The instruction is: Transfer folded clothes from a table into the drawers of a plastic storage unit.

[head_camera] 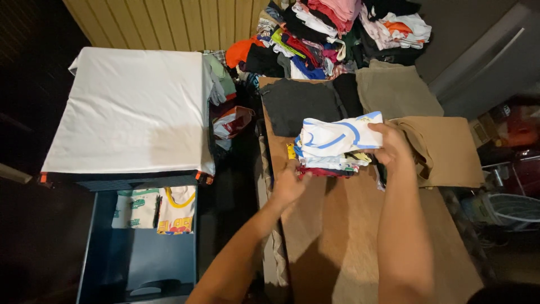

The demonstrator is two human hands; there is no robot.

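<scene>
Both hands clamp a stack of folded clothes [336, 146] on the brown table [360, 236]; the left hand [289, 186] grips its near edge, the right hand [391, 143] its far side; lifting seems underway; the next move likely needs even support underneath.

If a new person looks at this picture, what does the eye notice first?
Both hands, left hand and right hand, grip a stack of folded clothes on the brown table. Behind it rises a colourful heap of clothes; at left is a white sheet over an open blue drawer.
</scene>
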